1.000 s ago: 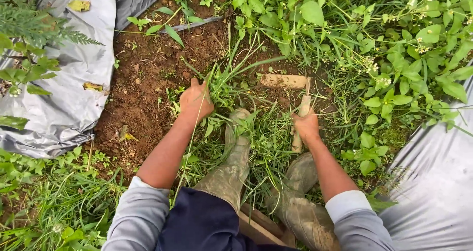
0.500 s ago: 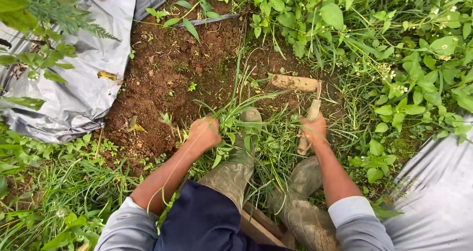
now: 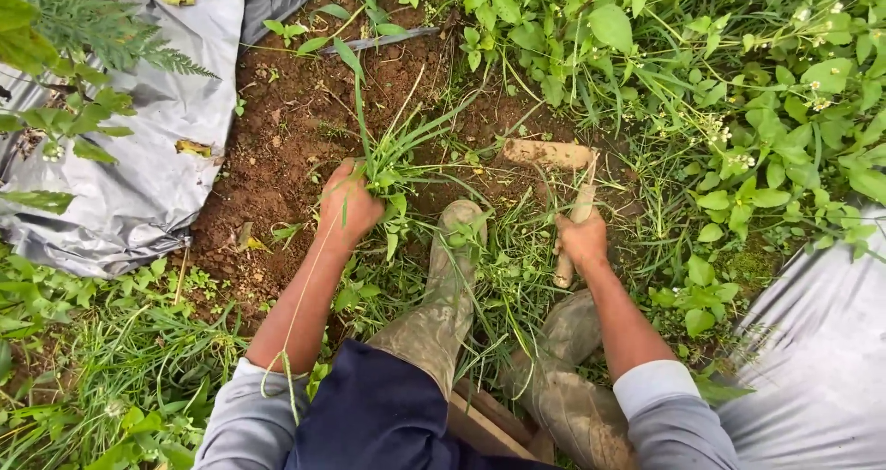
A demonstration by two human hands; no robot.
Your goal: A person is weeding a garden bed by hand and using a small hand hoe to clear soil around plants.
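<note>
My left hand (image 3: 348, 204) is closed around a tuft of green weeds (image 3: 392, 152) at the edge of the bare brown soil (image 3: 286, 129). My right hand (image 3: 582, 241) grips the wooden handle of a small hand hoe (image 3: 574, 216); its muddy blade (image 3: 549, 154) lies flat on the ground just beyond the hand. Between my hands stretch my two mud-caked rubber boots (image 3: 445, 285), with cut grass lying over them.
Grey plastic sheeting (image 3: 138, 147) covers the ground at the left, and more of it lies at the lower right (image 3: 812, 341). Dense leafy weeds with small white flowers (image 3: 738, 83) fill the upper right. Grass grows at the lower left. A wooden board (image 3: 489, 424) is under me.
My left hand, which had drawn back toward my boot, has moved forward and left again and now clutches an upright tuft of weeds. My right hand with the hoe has hardly shifted.
</note>
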